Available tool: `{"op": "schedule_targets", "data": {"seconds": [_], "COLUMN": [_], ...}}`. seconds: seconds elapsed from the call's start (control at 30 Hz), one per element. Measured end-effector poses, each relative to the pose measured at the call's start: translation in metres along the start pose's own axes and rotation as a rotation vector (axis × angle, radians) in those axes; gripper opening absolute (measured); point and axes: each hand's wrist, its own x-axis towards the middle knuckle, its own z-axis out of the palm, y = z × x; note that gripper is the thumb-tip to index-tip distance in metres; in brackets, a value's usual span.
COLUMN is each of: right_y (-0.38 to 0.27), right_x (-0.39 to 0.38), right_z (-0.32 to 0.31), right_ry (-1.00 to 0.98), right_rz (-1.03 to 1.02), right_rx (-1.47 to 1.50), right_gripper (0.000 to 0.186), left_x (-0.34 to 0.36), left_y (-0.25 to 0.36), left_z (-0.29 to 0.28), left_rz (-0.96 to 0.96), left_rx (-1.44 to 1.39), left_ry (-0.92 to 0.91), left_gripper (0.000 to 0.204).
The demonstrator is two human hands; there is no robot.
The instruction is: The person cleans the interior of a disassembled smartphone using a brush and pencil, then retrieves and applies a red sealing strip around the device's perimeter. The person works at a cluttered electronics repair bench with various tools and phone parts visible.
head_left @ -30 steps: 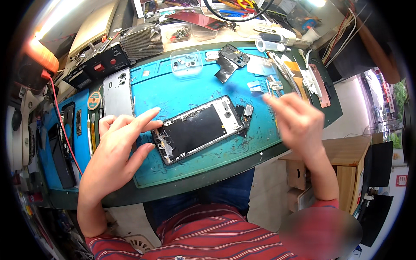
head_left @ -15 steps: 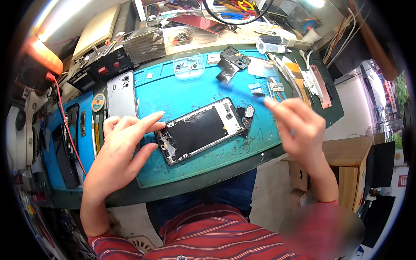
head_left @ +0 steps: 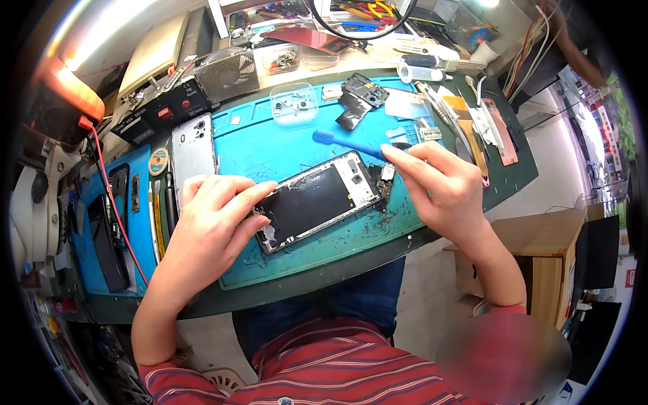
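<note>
Pinching slim blue brush [head_left: 349, 144], right hand [head_left: 443, 186]; left hand [head_left: 214, 217] spread at end of flat rectangular phone frame [head_left: 314, 201].

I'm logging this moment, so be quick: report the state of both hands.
Left hand: at the opened phone's left end; whether it grips cannot be told.
Right hand: closed, holding a blue brush.

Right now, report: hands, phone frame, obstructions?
Left hand at left end of phone frame. Right hand gripping blue brush. Frame on mat, small parts beside right end.
</note>
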Motion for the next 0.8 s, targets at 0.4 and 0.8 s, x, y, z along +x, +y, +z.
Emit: {"op": "schedule_targets", "data": {"seconds": [0.4, 0.8], "right_y": [-0.009, -0.019], "right_x": [0.003, 0.01], "right_z": [0.009, 0.004], "right_ry": [-0.152, -0.158], "right_rz": [-0.124, -0.276], "right_rx": [0.025, 0.095], "right_gripper": [0.036, 0.036], "left_x": [-0.001, -0.004], "left_y": [-0.006, -0.012], "left_z": [0.004, 0.003], "left_rz": [-0.049, -0.06], "left_rx": [-0.061, -0.119], "left_ry": [0.065, 0.08], "left_gripper": [0.04, 0.041]}}
